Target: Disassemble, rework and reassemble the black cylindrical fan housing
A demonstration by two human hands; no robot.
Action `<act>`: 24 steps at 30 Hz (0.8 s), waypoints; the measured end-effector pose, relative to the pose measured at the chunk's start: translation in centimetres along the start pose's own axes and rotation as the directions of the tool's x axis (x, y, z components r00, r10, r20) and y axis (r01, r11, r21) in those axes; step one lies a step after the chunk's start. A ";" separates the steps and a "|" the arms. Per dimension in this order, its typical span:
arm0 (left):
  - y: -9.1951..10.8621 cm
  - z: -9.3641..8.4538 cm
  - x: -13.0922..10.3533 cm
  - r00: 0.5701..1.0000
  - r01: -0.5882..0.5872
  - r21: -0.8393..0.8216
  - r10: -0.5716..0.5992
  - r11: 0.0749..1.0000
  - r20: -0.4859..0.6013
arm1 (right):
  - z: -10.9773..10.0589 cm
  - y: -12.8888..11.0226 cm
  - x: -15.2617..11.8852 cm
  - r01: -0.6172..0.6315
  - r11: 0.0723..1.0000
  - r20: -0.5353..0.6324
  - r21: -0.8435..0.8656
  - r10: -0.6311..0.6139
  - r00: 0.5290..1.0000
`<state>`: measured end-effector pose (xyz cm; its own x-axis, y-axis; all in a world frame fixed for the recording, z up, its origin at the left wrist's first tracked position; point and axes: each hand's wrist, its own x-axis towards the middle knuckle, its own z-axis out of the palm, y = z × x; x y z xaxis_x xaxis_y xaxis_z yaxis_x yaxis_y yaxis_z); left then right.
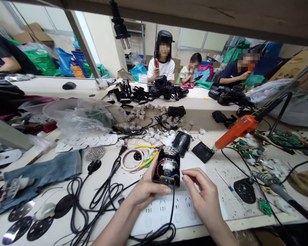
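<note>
A black open housing (176,160) with a white motor (167,166), red and blue wires and a small circuit board (166,179) inside sits at the middle of the bench. My left hand (149,186) grips its left side, thumb across the lower front edge. To the right of it is my right hand (201,191), fingers curled and thumb near the index fingertip; whether something tiny lies between them cannot be made out. A black cord (173,205) runs down from the housing over a white power strip (163,218).
An orange electric screwdriver (236,131) hangs at the right, beside a black cover (202,152). Screwdriver (224,181), tape roll (132,160), coiled cables (113,184) and circuit boards (287,138) lie around. Several people sit across the bench. A shelf edge (195,24) crosses overhead.
</note>
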<state>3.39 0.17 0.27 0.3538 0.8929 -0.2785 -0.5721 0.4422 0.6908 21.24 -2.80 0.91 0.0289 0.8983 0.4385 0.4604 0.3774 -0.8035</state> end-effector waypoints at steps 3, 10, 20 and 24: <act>-0.1 -0.1 -0.3 0.999 -0.009 0.045 0.007 0.999 0.042 | -0.2 -0.4 0.4 0.040 0.999 -0.046 -0.011 -0.040 0.998; -0.1 -0.5 -0.7 0.993 0.010 0.184 -0.031 0.983 0.110 | -0.3 -1.8 0.5 0.213 0.971 -0.051 -0.113 -0.219 0.974; -0.4 -0.8 -1.3 0.991 -0.039 0.178 0.015 0.983 0.133 | -0.5 -1.3 -0.4 0.311 0.945 0.086 -0.101 -0.303 0.949; -0.6 -1.0 -1.4 0.994 -0.020 0.207 -0.002 0.978 0.105 | -0.8 -1.4 -0.6 0.334 0.938 0.113 -0.093 -0.323 0.940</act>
<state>2.49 -1.30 -0.40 0.4309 0.8781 -0.2081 -0.4138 0.3972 0.8191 21.27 -4.02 2.11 -0.2218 0.7477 0.6259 0.5245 0.6326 -0.5698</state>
